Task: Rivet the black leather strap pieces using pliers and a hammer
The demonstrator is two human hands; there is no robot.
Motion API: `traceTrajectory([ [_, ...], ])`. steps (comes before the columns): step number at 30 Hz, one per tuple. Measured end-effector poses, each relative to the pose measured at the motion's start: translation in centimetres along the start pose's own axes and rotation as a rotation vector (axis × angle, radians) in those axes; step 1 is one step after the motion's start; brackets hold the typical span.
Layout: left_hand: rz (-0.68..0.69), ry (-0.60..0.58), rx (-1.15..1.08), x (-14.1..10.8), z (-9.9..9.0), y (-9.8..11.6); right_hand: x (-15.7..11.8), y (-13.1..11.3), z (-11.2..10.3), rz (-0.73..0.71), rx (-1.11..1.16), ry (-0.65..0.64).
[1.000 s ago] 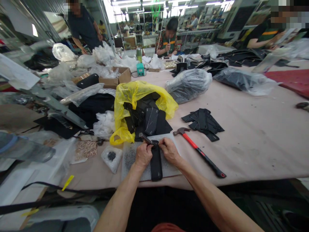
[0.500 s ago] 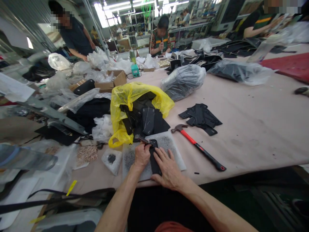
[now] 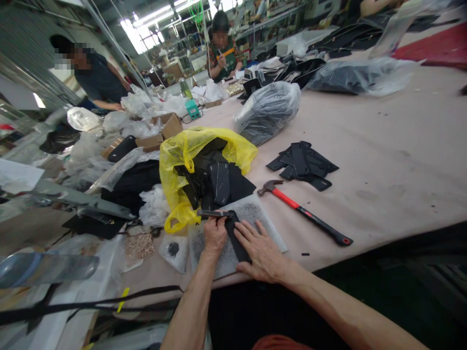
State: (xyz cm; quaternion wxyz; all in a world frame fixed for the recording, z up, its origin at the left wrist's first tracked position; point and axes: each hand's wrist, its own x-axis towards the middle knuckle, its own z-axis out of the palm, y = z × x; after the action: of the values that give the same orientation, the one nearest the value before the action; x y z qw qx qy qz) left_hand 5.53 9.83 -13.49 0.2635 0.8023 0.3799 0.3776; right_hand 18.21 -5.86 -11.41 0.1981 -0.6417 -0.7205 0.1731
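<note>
My left hand (image 3: 215, 236) is closed round a metal tool (image 3: 214, 213), which lies nearly level with one end over the top of a black strip (image 3: 237, 240). My right hand (image 3: 260, 250) rests flat with spread fingers on the strip's right edge. The strip lies on a speckled white slab (image 3: 268, 221). Beyond the slab, a yellow plastic bag (image 3: 171, 165) lies open with black pieces (image 3: 221, 182) in it. A claw hammer (image 3: 304, 211) with a red and black handle is right of the slab.
Black flat pieces (image 3: 301, 163) lie stacked beyond the hammer. A wrapped grey bundle (image 3: 270, 112) stands behind the yellow bag. Left are a small white block (image 3: 174, 252), small copper-coloured parts (image 3: 138, 248) and a clear bottle (image 3: 47, 267). Two people work across the table.
The view has turned and tilted. The tool in my left hand has swung from slanting to nearly level. My right hand stays on the black strip.
</note>
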Motion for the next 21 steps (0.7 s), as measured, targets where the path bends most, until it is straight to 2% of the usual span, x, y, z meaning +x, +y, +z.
traceTrajectory([
  [7, 0.077, -0.038, 0.034, 0.12, -0.10, 0.47, 0.08, 0.27, 0.26, -0.006, -0.003, 0.031],
  [14, 0.096, -0.044, 0.037, 0.15, 0.12, 0.49, 0.03, 0.29, 0.24, -0.007, 0.006, 0.040],
  [21, 0.101, -0.015, 0.183, 0.48, 0.61, 0.31, -0.05, 0.15, 0.19, -0.008, 0.004, 0.057],
])
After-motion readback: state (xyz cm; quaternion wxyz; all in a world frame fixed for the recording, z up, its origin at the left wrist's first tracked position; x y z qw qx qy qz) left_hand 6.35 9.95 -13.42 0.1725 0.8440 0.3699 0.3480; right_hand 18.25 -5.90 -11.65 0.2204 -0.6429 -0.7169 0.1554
